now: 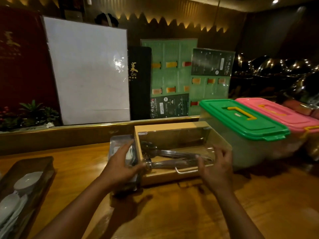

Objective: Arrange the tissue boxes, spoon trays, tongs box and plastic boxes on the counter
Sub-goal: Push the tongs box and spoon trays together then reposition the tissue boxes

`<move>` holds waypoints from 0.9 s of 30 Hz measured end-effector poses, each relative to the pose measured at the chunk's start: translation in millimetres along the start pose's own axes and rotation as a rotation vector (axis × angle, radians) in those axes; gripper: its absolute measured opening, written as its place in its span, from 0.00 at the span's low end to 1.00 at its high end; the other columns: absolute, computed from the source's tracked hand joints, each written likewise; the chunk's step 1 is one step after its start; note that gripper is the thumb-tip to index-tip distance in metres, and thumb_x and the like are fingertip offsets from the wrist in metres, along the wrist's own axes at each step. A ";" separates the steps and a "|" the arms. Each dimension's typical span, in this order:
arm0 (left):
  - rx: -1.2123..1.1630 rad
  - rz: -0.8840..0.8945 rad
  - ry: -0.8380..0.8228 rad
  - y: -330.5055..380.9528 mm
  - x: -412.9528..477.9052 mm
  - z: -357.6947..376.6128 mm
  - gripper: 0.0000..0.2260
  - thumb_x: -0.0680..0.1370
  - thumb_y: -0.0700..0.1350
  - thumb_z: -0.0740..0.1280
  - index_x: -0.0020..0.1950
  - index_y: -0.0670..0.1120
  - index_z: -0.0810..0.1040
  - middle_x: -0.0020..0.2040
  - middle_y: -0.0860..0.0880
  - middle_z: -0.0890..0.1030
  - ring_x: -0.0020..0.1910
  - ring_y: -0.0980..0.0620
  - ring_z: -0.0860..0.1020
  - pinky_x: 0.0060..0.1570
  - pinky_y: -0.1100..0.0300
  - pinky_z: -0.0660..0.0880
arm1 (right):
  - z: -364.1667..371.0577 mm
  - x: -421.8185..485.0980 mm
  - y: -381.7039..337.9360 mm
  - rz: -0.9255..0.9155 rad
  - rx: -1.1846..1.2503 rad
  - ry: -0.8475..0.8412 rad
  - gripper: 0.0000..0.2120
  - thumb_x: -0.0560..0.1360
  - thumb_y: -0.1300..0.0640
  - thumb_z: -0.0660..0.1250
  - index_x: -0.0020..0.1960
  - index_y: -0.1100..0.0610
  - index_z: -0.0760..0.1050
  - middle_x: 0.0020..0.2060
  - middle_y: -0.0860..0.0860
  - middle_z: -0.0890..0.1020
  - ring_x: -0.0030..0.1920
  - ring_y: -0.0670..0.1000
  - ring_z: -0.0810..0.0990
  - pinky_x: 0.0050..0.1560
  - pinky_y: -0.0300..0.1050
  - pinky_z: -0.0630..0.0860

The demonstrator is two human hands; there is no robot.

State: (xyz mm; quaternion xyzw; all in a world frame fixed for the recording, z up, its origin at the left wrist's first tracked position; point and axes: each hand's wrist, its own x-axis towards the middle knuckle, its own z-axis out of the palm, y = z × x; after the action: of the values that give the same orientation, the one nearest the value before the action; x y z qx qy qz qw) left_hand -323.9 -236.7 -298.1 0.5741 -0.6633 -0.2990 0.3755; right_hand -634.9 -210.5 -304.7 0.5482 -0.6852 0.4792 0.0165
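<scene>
A wooden tongs box (222, 143) with a clear lid and metal tongs inside sits mid-counter. My left hand (120, 165) grips its near left corner, reaching over a clear spoon tray (116, 144) pressed against the box's left side. My right hand (217, 167) holds the box's near right edge by the lid's metal handle. Right of it stand a green-lidded plastic box (245, 121) and a pink-lidded plastic box (279, 114) side by side. Another spoon tray (34, 169) with white spoons lies at the near left.
The wooden counter (164, 213) has a raised gold-trimmed ledge (69, 128) behind. On the ledge stand a large white board (86, 71), a black menu (139, 83) and green menus (174, 75). A small plant (32, 112) sits at far left.
</scene>
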 end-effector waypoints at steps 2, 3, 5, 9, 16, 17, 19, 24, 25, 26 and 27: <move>-0.077 0.018 -0.100 8.7 -3.0 14.3 0.46 0.68 0.61 0.78 0.80 0.64 0.55 0.79 0.53 0.62 0.76 0.45 0.64 0.69 0.46 0.71 | -10.5 16.4 25.2 0.146 -0.063 -0.132 0.40 0.70 0.39 0.74 0.75 0.54 0.65 0.73 0.60 0.62 0.70 0.63 0.66 0.69 0.59 0.71; -0.104 0.018 -0.118 10.2 -3.1 20.9 0.47 0.66 0.65 0.77 0.79 0.66 0.55 0.79 0.54 0.63 0.76 0.46 0.65 0.69 0.45 0.71 | -13.7 21.9 33.7 0.181 -0.073 -0.194 0.45 0.69 0.37 0.74 0.78 0.54 0.61 0.76 0.60 0.57 0.74 0.64 0.62 0.72 0.56 0.66; -0.122 0.011 -0.099 12.1 -2.9 32.9 0.46 0.65 0.67 0.76 0.78 0.65 0.58 0.76 0.54 0.69 0.73 0.48 0.70 0.67 0.47 0.74 | -15.7 27.2 45.8 0.193 -0.080 -0.273 0.48 0.69 0.35 0.73 0.79 0.55 0.58 0.80 0.59 0.52 0.78 0.61 0.56 0.74 0.53 0.60; -0.080 0.020 0.013 10.2 2.0 45.2 0.35 0.75 0.55 0.74 0.78 0.58 0.63 0.74 0.52 0.73 0.70 0.49 0.72 0.66 0.50 0.74 | -7.5 29.6 58.3 0.169 -0.140 -0.282 0.43 0.71 0.36 0.72 0.78 0.53 0.62 0.81 0.58 0.47 0.78 0.62 0.56 0.73 0.52 0.62; -0.070 -0.036 0.030 5.5 15.6 47.6 0.33 0.76 0.51 0.73 0.78 0.58 0.63 0.74 0.50 0.74 0.71 0.48 0.72 0.67 0.45 0.74 | 5.0 41.3 56.7 0.171 -0.179 -0.248 0.37 0.74 0.39 0.70 0.77 0.53 0.64 0.80 0.59 0.48 0.77 0.64 0.60 0.71 0.54 0.66; -0.073 -0.044 0.031 5.9 17.8 48.3 0.33 0.77 0.50 0.73 0.79 0.57 0.63 0.74 0.50 0.73 0.72 0.47 0.72 0.68 0.45 0.74 | 6.2 44.3 55.6 0.171 -0.182 -0.250 0.36 0.74 0.39 0.70 0.77 0.53 0.65 0.80 0.59 0.49 0.76 0.64 0.61 0.70 0.54 0.67; -0.064 -0.056 0.033 5.9 23.5 49.2 0.33 0.77 0.49 0.73 0.79 0.56 0.63 0.75 0.49 0.72 0.73 0.46 0.71 0.69 0.45 0.73 | 9.0 49.6 53.5 0.173 -0.190 -0.245 0.36 0.75 0.40 0.70 0.77 0.54 0.65 0.80 0.60 0.50 0.75 0.64 0.62 0.70 0.53 0.67; -0.048 -0.074 0.033 3.8 35.7 48.0 0.33 0.77 0.49 0.73 0.79 0.55 0.63 0.76 0.49 0.71 0.74 0.45 0.70 0.69 0.45 0.72 | 18.3 58.5 52.3 0.182 -0.201 -0.244 0.35 0.74 0.41 0.71 0.76 0.54 0.67 0.80 0.59 0.50 0.74 0.65 0.64 0.69 0.55 0.69; -0.047 -0.076 0.032 3.2 37.7 48.1 0.33 0.77 0.49 0.73 0.79 0.55 0.63 0.76 0.49 0.71 0.74 0.45 0.70 0.69 0.45 0.72 | 19.6 59.8 52.1 0.183 -0.200 -0.247 0.35 0.74 0.41 0.71 0.76 0.54 0.67 0.80 0.59 0.50 0.74 0.65 0.64 0.69 0.55 0.69; -0.044 -0.079 0.032 3.2 39.5 48.0 0.34 0.77 0.49 0.73 0.79 0.55 0.62 0.76 0.49 0.71 0.74 0.45 0.70 0.69 0.45 0.72 | 20.6 61.3 51.6 0.187 -0.199 -0.251 0.35 0.75 0.41 0.71 0.76 0.54 0.67 0.80 0.59 0.50 0.74 0.65 0.64 0.69 0.55 0.69; -0.041 -0.083 0.031 3.9 41.1 47.7 0.34 0.77 0.48 0.73 0.79 0.55 0.62 0.76 0.49 0.71 0.74 0.45 0.70 0.69 0.45 0.72 | 21.1 62.8 50.8 0.191 -0.203 -0.253 0.34 0.75 0.42 0.71 0.76 0.54 0.67 0.80 0.58 0.50 0.74 0.65 0.65 0.69 0.55 0.69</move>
State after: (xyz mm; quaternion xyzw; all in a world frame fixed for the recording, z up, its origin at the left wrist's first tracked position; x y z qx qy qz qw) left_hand -368.5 -278.3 -314.2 0.5980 -0.6265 -0.3190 0.3849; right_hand -688.3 -274.0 -314.2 0.5321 -0.7756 0.3343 -0.0603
